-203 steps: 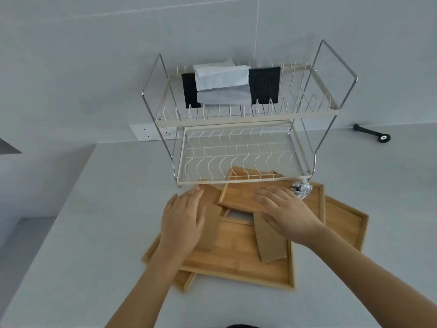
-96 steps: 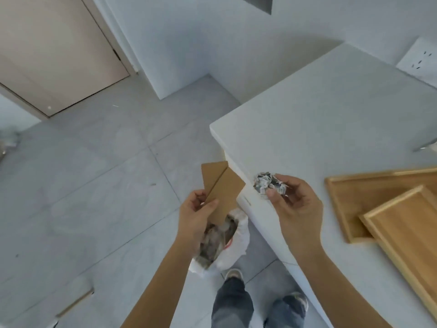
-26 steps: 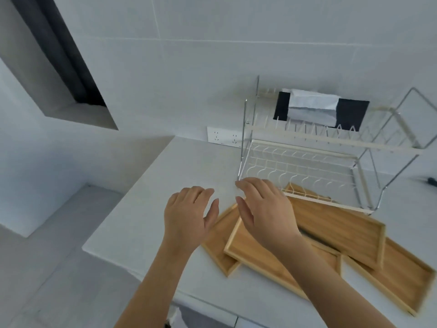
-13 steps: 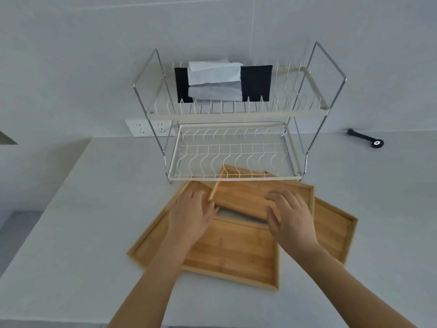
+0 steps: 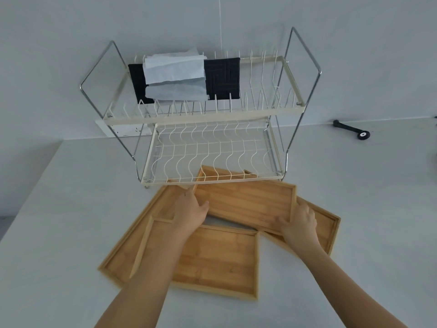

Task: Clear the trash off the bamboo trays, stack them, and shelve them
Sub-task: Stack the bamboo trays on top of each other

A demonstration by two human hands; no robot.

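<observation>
1. On the counter (image 5: pixel 59 209), in front of the rack (image 5: pixel 212 143), four bamboo trays lie in a loose, overlapping heap, and I see no trash on them.
2. The top tray (image 5: pixel 246 204) rests tilted across the others, with its far edge under the low shelf (image 5: pixel 212 159) of the rack.
3. The left hand (image 5: pixel 190 211) closes on the left rim of the top tray, thumb inside and fingers over the edge.
4. The right hand (image 5: pixel 299 221) is clamped on the near right corner of the same tray, thumb on the inner floor.
5. Both hands hold opposite ends, I think because the tray is wide and flat, so a grip on two sides keeps it level and lets it turn.
6. The near tray (image 5: pixel 212 259) lies partly on the left tray (image 5: pixel 132 237), and the right tray (image 5: pixel 324 223) shows from under the top one.
7. The trays point in different directions, so stacking is probably just starting; each one must be squared with the one below.
8. The low shelf is empty and close, so it seems the natural place for the stack.
9. The upper shelf (image 5: pixel 203 112) already carries a dark cloth (image 5: pixel 222 79) and a white paper (image 5: pixel 175 74), which leaves less room there.
</observation>
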